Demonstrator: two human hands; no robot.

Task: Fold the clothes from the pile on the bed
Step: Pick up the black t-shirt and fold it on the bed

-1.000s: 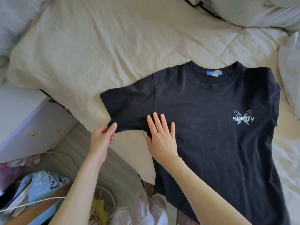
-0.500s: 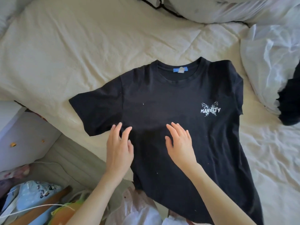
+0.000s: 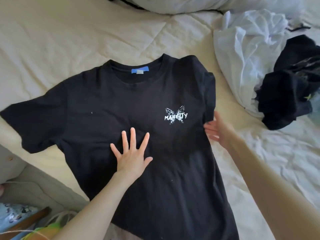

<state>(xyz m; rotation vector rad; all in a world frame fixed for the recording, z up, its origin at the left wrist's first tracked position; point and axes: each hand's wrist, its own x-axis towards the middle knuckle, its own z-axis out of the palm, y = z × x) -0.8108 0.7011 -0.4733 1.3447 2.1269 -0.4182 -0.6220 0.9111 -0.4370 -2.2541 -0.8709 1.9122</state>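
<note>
Flat on the cream bed (image 3: 86, 40), front side up: black T-shirt (image 3: 107, 108), collar toward the far side, blue neck label (image 3: 140, 70) showing, white butterfly print (image 3: 175, 115) on the chest. Left sleeve spread out toward the bed's near-left edge; right sleeve folded in along the shirt's right side. Left hand (image 3: 132, 155) pressed palm-down on the middle of the shirt just below the chest, grip spread wide, fingers straight and splayed, holding nothing. Right hand (image 3: 219, 129) at the shirt's right edge just below the folded sleeve — fingers straight and blurred, touching the fabric at the seam, not visibly pinching it. To the right, well apart from the shirt, crumpled white garment (image 3: 245, 49) with a bunched black garment (image 3: 285, 94) lying against it — the pile. White pillow (image 3: 173, 4) along the far edge of the bed.
</note>
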